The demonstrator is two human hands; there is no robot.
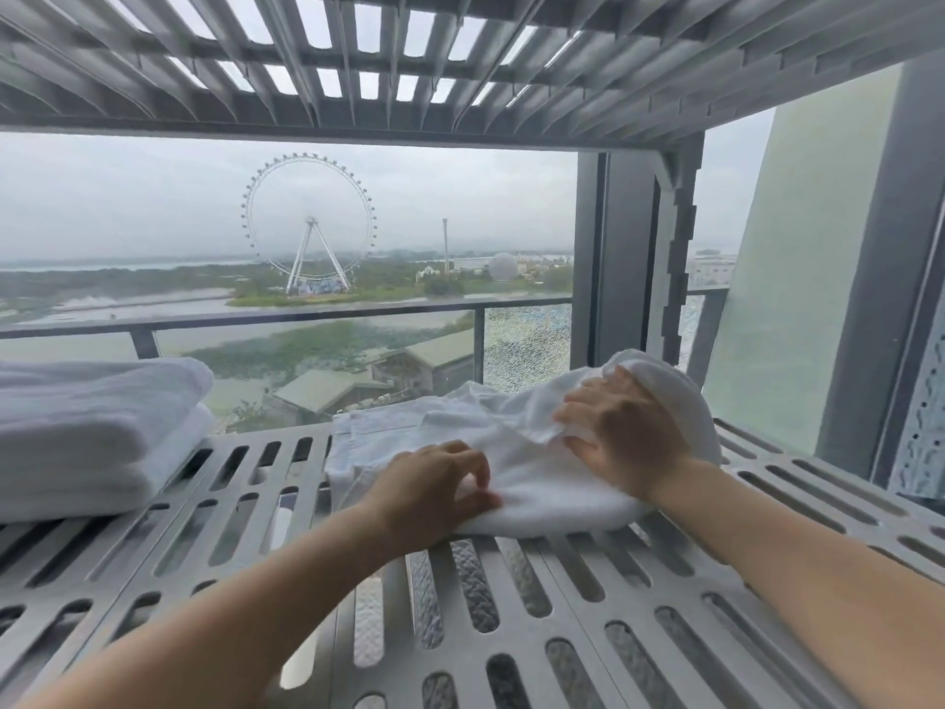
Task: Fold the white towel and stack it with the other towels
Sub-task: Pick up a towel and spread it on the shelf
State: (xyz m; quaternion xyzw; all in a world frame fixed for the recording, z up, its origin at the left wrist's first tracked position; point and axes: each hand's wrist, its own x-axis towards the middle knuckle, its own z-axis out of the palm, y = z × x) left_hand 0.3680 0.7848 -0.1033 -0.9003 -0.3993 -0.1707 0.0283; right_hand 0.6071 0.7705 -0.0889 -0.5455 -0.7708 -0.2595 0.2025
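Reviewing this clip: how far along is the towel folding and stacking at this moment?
Done: folded towels already sit stacked at the slotted shelf's left end. In hand: the left hand and right hand are on the white towel, still rumpled and loosely bunched. Left: finishing the fold and moving it onto that stack.

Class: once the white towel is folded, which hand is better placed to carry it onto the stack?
Probably the left hand: the folded stack lies on its side of the white towel.
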